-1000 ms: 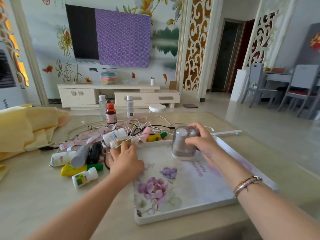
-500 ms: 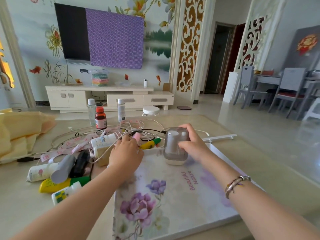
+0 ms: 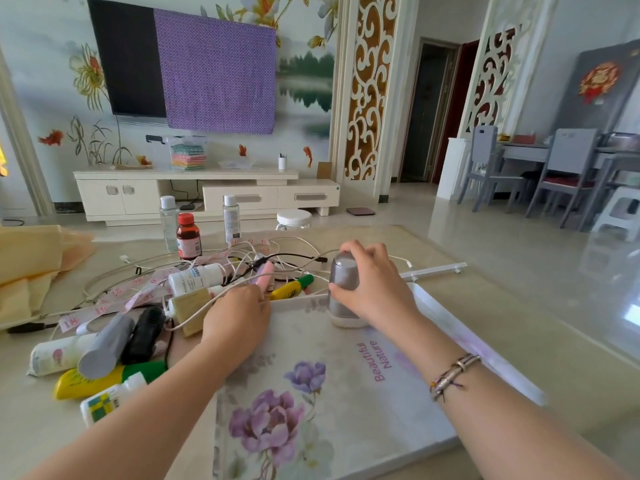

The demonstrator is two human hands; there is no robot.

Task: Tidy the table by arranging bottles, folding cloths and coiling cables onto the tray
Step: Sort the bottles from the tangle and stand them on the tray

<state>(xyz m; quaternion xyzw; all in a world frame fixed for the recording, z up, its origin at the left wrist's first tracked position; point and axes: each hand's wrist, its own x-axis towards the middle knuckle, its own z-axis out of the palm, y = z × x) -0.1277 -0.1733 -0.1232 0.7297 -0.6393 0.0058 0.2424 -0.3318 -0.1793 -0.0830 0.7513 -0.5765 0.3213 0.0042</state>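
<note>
Standing the grey jar (image 3: 344, 292) on the floral tray (image 3: 346, 393)

Your right hand (image 3: 374, 292) fingers wrap the jar; seat it flat at the tray's far edge. Left hand (image 3: 235, 317) pinches the pink tube (image 3: 266, 275).

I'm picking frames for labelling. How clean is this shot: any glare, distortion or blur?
Head view: daylight glare on the glossy floor at right; wide-angle bending bows the doorway and tray edges; both forearms at the bottom edge look soft; right hand on the grey jar is sharp.
</note>
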